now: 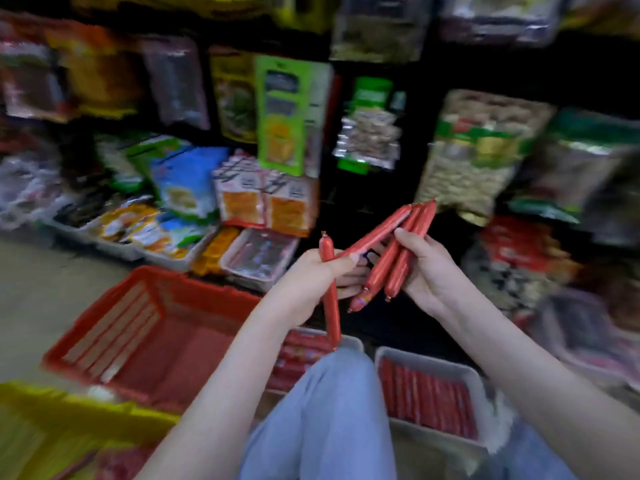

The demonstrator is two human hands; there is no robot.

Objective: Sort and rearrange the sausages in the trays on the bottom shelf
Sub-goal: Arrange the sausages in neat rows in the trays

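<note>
My left hand [313, 271] grips two red sausages: one upright sausage [331, 306] hanging down toward the trays, and a slanted sausage [377, 232] pointing up to the right. My right hand [427, 268] holds a bundle of red sausages [403, 258] that slants from lower left to upper right. Both hands are close together, in front of the dark shelf gap. Below them stand two pale trays of red sausages, the left tray [353, 342] partly hidden by my knee and the right tray [471, 372] packed in a neat row.
A red shopping basket [114, 299] sits on the floor at the left, with a yellow crate [52, 410] in front of it. Snack packets [263, 199] and bags of nuts [474, 150] fill the shelves. My knee in blue jeans [332, 410] is low in the middle.
</note>
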